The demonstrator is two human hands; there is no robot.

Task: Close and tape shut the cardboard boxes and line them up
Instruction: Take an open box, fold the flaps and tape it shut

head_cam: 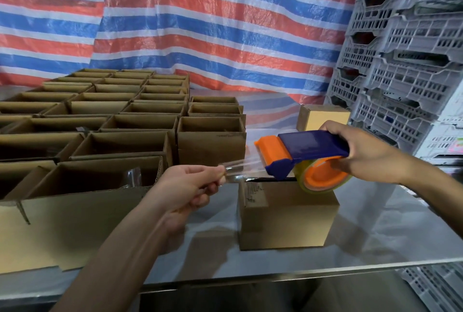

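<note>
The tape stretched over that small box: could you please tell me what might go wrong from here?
The tape strip hangs in the air between the left hand and the dispenser, so it could twist or stick to itself. Neither hand holds the box, so it may slide on the smooth table when the tape is pressed down.

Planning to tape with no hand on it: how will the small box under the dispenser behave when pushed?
The box probably slides easily: it sits on a smooth, shiny steel table. It looks small and likely light, so the tape dispenser may drag it. Low and broad, it seems unlikely to tip.
</note>
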